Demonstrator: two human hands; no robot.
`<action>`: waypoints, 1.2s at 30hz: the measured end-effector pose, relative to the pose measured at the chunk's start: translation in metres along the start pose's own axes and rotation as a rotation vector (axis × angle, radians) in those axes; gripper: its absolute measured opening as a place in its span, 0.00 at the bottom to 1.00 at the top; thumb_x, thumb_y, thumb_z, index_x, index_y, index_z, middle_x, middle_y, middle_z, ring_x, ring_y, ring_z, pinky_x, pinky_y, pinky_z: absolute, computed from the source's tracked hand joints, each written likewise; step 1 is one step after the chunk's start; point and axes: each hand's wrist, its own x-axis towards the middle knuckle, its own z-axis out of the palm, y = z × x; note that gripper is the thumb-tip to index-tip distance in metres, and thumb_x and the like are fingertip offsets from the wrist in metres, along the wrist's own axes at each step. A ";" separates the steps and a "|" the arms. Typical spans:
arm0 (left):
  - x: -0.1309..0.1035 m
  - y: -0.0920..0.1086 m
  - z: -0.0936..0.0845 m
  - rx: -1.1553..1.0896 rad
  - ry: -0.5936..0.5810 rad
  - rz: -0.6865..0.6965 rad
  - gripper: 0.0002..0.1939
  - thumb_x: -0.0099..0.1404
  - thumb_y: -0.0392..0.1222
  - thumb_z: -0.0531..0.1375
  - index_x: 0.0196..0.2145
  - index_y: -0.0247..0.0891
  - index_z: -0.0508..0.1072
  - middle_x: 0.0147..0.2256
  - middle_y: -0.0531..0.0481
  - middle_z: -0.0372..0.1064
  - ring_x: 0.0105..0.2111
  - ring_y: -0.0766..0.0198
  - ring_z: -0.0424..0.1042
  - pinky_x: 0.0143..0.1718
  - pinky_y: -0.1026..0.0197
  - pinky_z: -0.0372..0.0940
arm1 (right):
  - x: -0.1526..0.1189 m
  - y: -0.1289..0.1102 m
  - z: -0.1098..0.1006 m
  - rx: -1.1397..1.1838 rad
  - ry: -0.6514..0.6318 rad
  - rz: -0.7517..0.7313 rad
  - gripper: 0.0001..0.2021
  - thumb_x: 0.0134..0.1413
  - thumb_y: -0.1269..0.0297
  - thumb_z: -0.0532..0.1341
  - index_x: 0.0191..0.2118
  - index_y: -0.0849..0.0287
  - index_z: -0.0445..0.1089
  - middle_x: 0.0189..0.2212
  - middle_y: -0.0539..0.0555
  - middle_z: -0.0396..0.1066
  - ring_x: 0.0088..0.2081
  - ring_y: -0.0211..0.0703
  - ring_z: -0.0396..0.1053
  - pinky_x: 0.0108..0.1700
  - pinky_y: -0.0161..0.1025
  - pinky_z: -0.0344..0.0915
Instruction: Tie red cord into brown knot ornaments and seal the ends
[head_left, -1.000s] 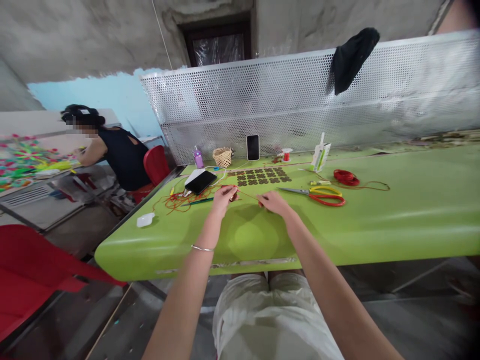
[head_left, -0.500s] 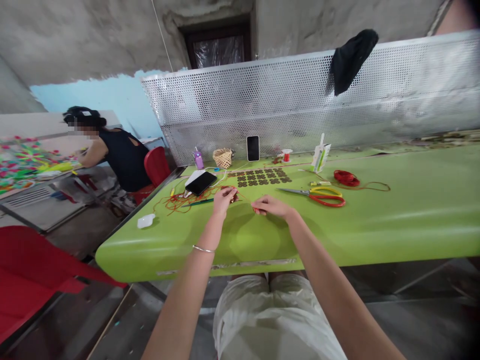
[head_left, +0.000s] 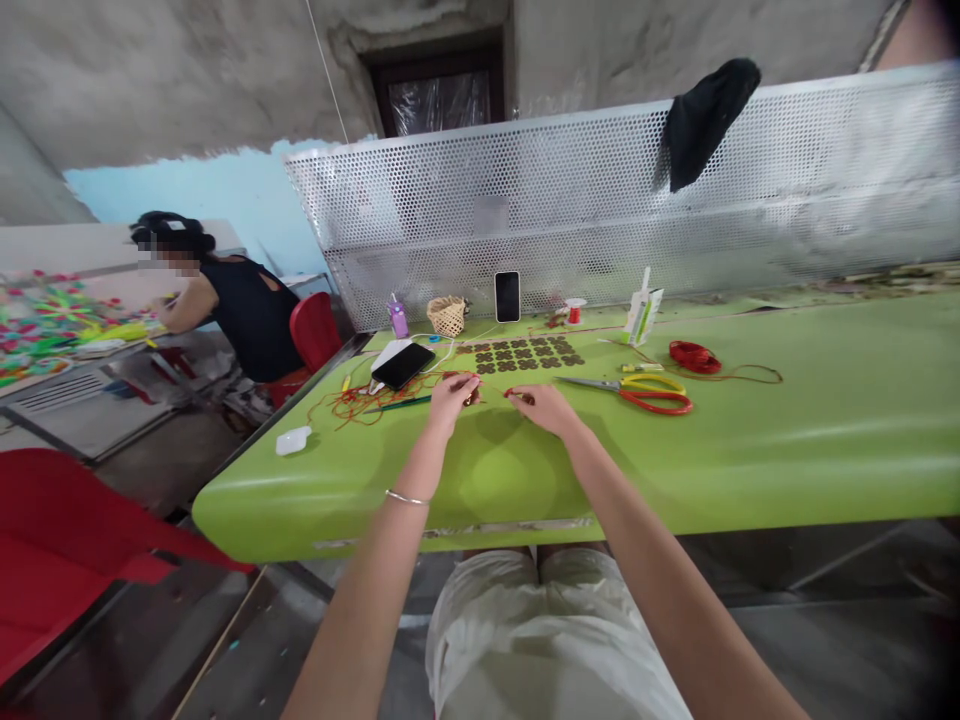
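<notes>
Over the green tabletop (head_left: pixel 787 430), my left hand (head_left: pixel 451 398) pinches a red cord whose strands trail left into a loose tangle of orange-red cord (head_left: pixel 360 402). A small dark piece shows under its fingers, too small to name. My right hand (head_left: pixel 541 405) is closed in a pinch a short way to the right, with a bit of red cord at its fingertips. Beyond the hands lie rows of brown flower-shaped pieces (head_left: pixel 529 354). Scissors (head_left: pixel 637 392) with yellow and red handles rest to the right of my right hand.
A black phone (head_left: pixel 403 366) lies at left; another phone (head_left: pixel 508 297) stands upright near a woven basket (head_left: pixel 447 316). A red thread spool (head_left: pixel 575 312), a red cord bundle (head_left: pixel 694 356) and a white lid (head_left: pixel 292 441) are around. A person (head_left: pixel 240 300) sits at left.
My right hand has shifted slightly up, its fingers now stretched more toward the left hand. The left hand keeps its pinch, moved only a little to the right.
</notes>
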 end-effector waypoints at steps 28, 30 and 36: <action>-0.012 0.006 0.011 0.041 -0.118 0.036 0.14 0.45 0.45 0.69 0.27 0.33 0.76 0.20 0.50 0.72 0.18 0.68 0.67 0.23 0.64 0.63 | -0.003 -0.005 0.006 -0.094 -0.058 -0.129 0.14 0.56 0.62 0.55 0.46 0.56 0.70 0.25 0.51 0.70 0.24 0.39 0.62 0.32 0.37 0.58; -0.012 0.006 0.011 0.043 -0.122 0.035 0.13 0.45 0.44 0.69 0.27 0.33 0.76 0.19 0.51 0.71 0.18 0.68 0.66 0.22 0.65 0.63 | -0.003 -0.006 0.007 -0.116 -0.064 -0.142 0.14 0.57 0.60 0.53 0.45 0.57 0.70 0.24 0.51 0.69 0.24 0.39 0.62 0.31 0.37 0.58; -0.013 0.007 0.012 0.019 -0.130 0.046 0.12 0.45 0.43 0.69 0.26 0.33 0.76 0.18 0.53 0.69 0.17 0.69 0.65 0.22 0.65 0.61 | -0.005 -0.009 0.008 -0.136 -0.105 -0.194 0.11 0.55 0.61 0.54 0.41 0.58 0.67 0.22 0.48 0.67 0.24 0.39 0.61 0.29 0.36 0.56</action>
